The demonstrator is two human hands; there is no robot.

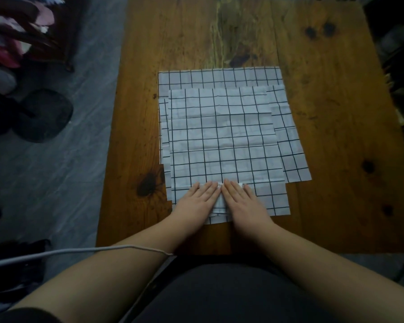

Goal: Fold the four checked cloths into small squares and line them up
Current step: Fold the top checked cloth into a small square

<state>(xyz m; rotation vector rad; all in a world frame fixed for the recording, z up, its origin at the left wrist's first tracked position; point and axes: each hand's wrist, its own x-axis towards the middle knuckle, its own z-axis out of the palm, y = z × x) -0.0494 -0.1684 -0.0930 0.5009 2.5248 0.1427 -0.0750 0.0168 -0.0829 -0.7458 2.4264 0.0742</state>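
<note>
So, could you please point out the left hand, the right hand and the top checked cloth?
left hand (pixel 196 198), head view, back of the hand.
right hand (pixel 243 200), head view, back of the hand.
top checked cloth (pixel 219 136), head view, its flat middle.

The wooden surface carried a loose pile of checked cloths, white with dark grid lines. They were spread flat and overlapping, and stretched away beyond the left hand and right hand. The pile's edges stepped out farther on the right hand's side. Both hands lay flat, side by side, on a small folded cloth at the pile's near edge. Its near end reached bare wood between the wrists. Dark knots marked the wood to either side of the hands.
</note>
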